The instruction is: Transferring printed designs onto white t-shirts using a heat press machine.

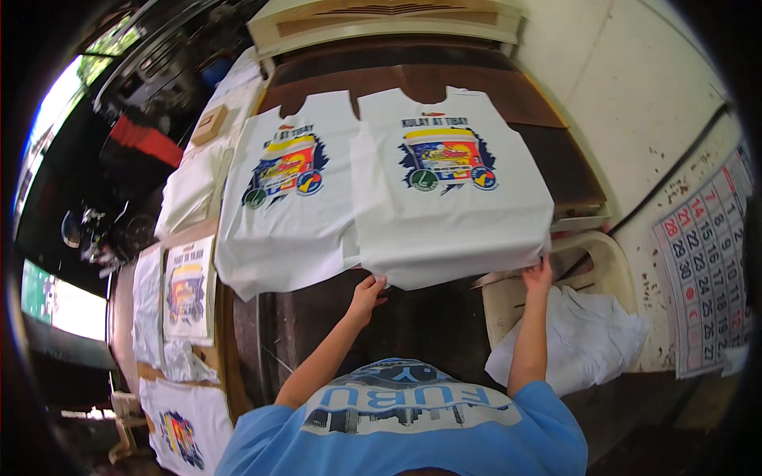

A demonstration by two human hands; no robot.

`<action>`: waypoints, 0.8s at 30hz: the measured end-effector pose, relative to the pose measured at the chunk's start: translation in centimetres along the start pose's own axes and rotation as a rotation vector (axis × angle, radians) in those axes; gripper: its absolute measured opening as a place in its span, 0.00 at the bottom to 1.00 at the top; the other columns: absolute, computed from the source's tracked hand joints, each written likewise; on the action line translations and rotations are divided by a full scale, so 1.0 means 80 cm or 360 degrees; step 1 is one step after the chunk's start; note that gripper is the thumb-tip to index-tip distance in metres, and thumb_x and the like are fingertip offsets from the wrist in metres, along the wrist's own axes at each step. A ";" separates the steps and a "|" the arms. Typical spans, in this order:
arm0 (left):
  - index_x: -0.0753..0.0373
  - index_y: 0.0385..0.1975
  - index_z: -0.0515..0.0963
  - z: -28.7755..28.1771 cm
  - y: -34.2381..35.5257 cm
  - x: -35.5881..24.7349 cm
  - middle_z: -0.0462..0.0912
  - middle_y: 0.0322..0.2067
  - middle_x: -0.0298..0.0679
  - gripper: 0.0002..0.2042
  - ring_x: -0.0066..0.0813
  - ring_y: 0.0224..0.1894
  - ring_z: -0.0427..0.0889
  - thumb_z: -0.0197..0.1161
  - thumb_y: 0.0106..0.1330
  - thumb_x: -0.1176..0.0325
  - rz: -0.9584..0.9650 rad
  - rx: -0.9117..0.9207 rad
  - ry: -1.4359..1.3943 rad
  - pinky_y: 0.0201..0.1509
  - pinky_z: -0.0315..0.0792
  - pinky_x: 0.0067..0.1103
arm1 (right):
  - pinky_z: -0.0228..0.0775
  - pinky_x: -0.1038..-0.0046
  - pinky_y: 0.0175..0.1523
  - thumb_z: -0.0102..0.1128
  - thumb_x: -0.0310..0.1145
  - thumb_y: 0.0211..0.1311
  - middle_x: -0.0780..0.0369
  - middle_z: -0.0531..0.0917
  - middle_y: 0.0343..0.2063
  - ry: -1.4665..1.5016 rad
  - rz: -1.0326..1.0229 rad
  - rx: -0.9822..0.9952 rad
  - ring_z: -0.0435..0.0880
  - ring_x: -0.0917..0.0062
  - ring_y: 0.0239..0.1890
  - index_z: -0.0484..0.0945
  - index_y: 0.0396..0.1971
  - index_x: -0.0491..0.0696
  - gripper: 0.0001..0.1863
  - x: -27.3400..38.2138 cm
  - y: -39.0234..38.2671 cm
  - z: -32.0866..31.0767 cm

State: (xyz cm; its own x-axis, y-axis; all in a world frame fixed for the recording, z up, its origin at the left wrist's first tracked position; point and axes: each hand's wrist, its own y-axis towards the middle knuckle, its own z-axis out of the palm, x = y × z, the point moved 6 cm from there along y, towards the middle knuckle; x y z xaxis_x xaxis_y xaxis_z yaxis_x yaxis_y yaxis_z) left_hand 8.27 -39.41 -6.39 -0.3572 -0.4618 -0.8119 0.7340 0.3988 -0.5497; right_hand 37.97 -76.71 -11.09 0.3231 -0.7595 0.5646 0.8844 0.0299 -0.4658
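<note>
A white shirt panel (452,222) with a colourful print lies on the brown belt of a dryer-like machine, its hem hanging over the near edge. My left hand (367,297) grips the hem's left corner with the fingers closed. At the right corner, my right hand (538,274) pinches the same hem between thumb and fingers. A second printed white shirt panel (286,234) rests just to the left, its inner edge meeting the first one. Neither hand is on that second panel.
Behind the panels stands the machine's cream hood (381,28) over the brown belt (548,159). A cream plastic chair (611,266) holds white cloth (571,337) at right. On the left bench lie a printed stack (189,293) and a small cardboard box (209,124). A calendar (706,270) hangs at right.
</note>
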 end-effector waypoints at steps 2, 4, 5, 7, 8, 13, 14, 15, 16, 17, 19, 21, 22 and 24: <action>0.60 0.42 0.72 0.015 -0.022 -0.022 0.77 0.38 0.33 0.14 0.24 0.39 0.76 0.53 0.63 0.58 0.0059 0.0171 -0.0031 0.40 0.69 0.21 | 0.62 0.65 0.53 0.54 0.38 0.57 0.58 0.73 0.45 0.0074 -0.0043 -0.0080 0.69 0.69 0.49 0.70 0.45 0.45 0.18 0.026 0.013 -0.025; 0.62 0.42 0.72 0.014 -0.043 -0.039 0.77 0.36 0.34 0.14 0.23 0.36 0.76 0.52 0.64 0.59 0.0119 0.0146 -0.0022 0.38 0.70 0.19 | 0.67 0.69 0.49 0.56 0.30 0.55 0.60 0.78 0.40 0.0069 0.0009 -0.0003 0.74 0.71 0.44 0.72 0.42 0.44 0.14 0.045 0.017 -0.042; 0.63 0.42 0.72 0.009 -0.052 -0.045 0.77 0.34 0.34 0.14 0.23 0.32 0.77 0.51 0.64 0.60 0.0174 0.0153 0.0006 0.37 0.71 0.18 | 0.69 0.71 0.47 0.56 0.28 0.54 0.60 0.78 0.38 0.0036 0.0081 0.0058 0.76 0.72 0.41 0.73 0.41 0.44 0.13 0.051 0.014 -0.041; 0.64 0.42 0.72 0.011 -0.057 -0.060 0.77 0.35 0.35 0.14 0.22 0.34 0.76 0.52 0.64 0.61 0.0181 0.0248 -0.0024 0.38 0.71 0.18 | 0.71 0.70 0.46 0.55 0.27 0.55 0.61 0.79 0.36 -0.0107 0.0393 0.0295 0.77 0.73 0.41 0.74 0.38 0.44 0.10 0.101 0.014 -0.076; 0.64 0.41 0.72 0.006 -0.076 -0.077 0.77 0.35 0.35 0.14 0.22 0.35 0.76 0.52 0.64 0.61 0.0244 0.0332 0.0052 0.38 0.71 0.18 | 0.71 0.73 0.45 0.55 0.26 0.55 0.62 0.80 0.35 -0.0224 0.0415 0.0425 0.77 0.74 0.39 0.75 0.36 0.44 0.09 0.098 0.000 -0.051; 0.67 0.41 0.74 -0.066 -0.177 -0.184 0.78 0.36 0.31 0.12 0.17 0.39 0.74 0.57 0.60 0.67 0.0669 0.0706 0.0184 0.46 0.66 0.17 | 0.68 0.71 0.49 0.47 0.33 0.61 0.60 0.75 0.46 -0.0370 -0.0316 0.0798 0.74 0.72 0.47 0.70 0.46 0.44 0.15 0.190 -0.155 0.134; 0.68 0.40 0.74 -0.072 -0.192 -0.211 0.79 0.36 0.33 0.13 0.20 0.41 0.75 0.57 0.58 0.68 0.0711 0.0704 -0.0013 0.47 0.66 0.18 | 0.67 0.70 0.51 0.47 0.34 0.61 0.59 0.74 0.47 -0.0339 -0.0284 0.0897 0.74 0.72 0.48 0.68 0.48 0.44 0.16 0.203 -0.171 0.166; 0.69 0.40 0.74 -0.085 -0.194 -0.234 0.79 0.35 0.37 0.14 0.25 0.42 0.76 0.58 0.58 0.67 0.0772 0.0628 -0.0120 0.46 0.69 0.21 | 0.65 0.69 0.52 0.46 0.35 0.62 0.58 0.73 0.48 -0.0307 -0.0246 0.1004 0.73 0.71 0.49 0.67 0.50 0.44 0.18 0.207 -0.174 0.200; 0.69 0.40 0.73 -0.105 -0.179 -0.249 0.78 0.36 0.41 0.14 0.28 0.42 0.76 0.57 0.58 0.66 0.0741 0.0691 -0.0138 0.43 0.72 0.26 | 0.65 0.69 0.52 0.46 0.35 0.62 0.58 0.73 0.48 -0.0407 -0.0174 0.1032 0.72 0.71 0.49 0.67 0.49 0.44 0.17 0.201 -0.164 0.235; 0.68 0.42 0.71 -0.111 -0.159 -0.278 0.77 0.39 0.43 0.15 0.30 0.42 0.77 0.56 0.59 0.65 0.0761 0.0681 -0.0068 0.41 0.74 0.30 | 0.65 0.68 0.53 0.46 0.35 0.62 0.58 0.73 0.47 -0.0509 -0.0106 0.1051 0.72 0.71 0.49 0.68 0.48 0.44 0.17 0.197 -0.146 0.272; 0.69 0.41 0.70 -0.140 -0.090 -0.340 0.76 0.38 0.43 0.15 0.30 0.39 0.77 0.54 0.60 0.64 0.0813 0.0536 -0.0111 0.46 0.72 0.28 | 0.67 0.67 0.50 0.46 0.35 0.62 0.59 0.76 0.41 -0.0905 -0.0092 0.1253 0.75 0.72 0.44 0.70 0.44 0.44 0.14 0.171 -0.122 0.375; 0.67 0.36 0.71 -0.187 -0.047 -0.444 0.76 0.33 0.40 0.11 0.31 0.34 0.76 0.51 0.61 0.65 0.1164 0.0689 0.0099 0.45 0.72 0.26 | 0.66 0.63 0.53 0.46 0.32 0.62 0.57 0.77 0.40 -0.0938 -0.0281 0.1630 0.76 0.69 0.44 0.72 0.41 0.42 0.12 0.191 -0.125 0.488; 0.66 0.36 0.71 -0.201 -0.048 -0.498 0.76 0.33 0.40 0.10 0.32 0.36 0.76 0.52 0.60 0.66 0.1376 0.0271 -0.0144 0.45 0.72 0.28 | 0.65 0.62 0.53 0.47 0.32 0.61 0.56 0.77 0.40 -0.0667 -0.0513 0.1591 0.75 0.68 0.44 0.72 0.40 0.40 0.12 0.199 -0.145 0.532; 0.61 0.38 0.71 -0.230 -0.105 -0.583 0.77 0.35 0.38 0.08 0.32 0.40 0.75 0.51 0.60 0.69 0.1652 0.0263 -0.0568 0.49 0.68 0.38 | 0.65 0.62 0.54 0.47 0.32 0.61 0.54 0.77 0.39 -0.0363 -0.0726 0.1581 0.75 0.67 0.45 0.72 0.39 0.39 0.13 0.187 -0.226 0.599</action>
State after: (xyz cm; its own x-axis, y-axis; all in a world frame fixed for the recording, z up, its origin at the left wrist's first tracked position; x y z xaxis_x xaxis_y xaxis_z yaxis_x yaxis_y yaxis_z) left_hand 8.14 -6.63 32.47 0.6432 -0.1769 -0.7450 0.6577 0.6259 0.4192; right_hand 42.97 -57.49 38.39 -0.1367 -0.6976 0.7033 0.7796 0.3623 0.5109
